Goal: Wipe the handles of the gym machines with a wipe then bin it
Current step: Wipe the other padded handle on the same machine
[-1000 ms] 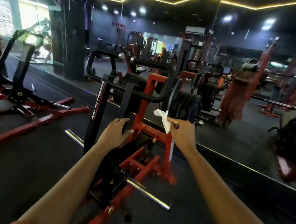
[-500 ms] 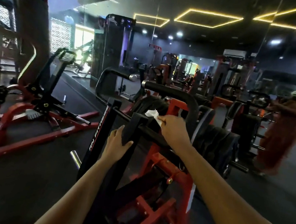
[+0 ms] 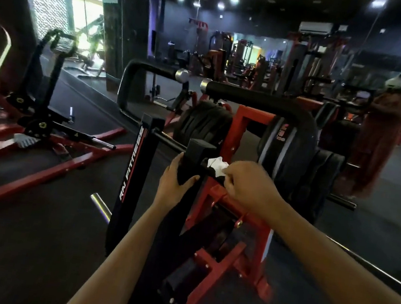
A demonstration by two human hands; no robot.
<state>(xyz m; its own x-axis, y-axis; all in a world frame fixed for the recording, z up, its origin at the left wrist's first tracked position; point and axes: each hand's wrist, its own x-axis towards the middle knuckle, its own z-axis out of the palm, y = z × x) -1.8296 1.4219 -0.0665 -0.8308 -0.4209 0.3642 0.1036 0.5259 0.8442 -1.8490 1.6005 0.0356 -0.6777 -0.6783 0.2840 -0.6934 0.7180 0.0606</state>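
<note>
Your right hand [image 3: 248,186] pinches a crumpled white wipe [image 3: 215,165] against a thin black crossbar [image 3: 168,140], just right of the black upright [image 3: 198,151] your left hand [image 3: 174,186] grips. The padded black handle [image 3: 259,102] lies farther off and higher, running left to right, nearer your right hand.

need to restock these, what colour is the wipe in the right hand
White, crumpled; the head view shows the wipe pinched in the right hand.
</note>
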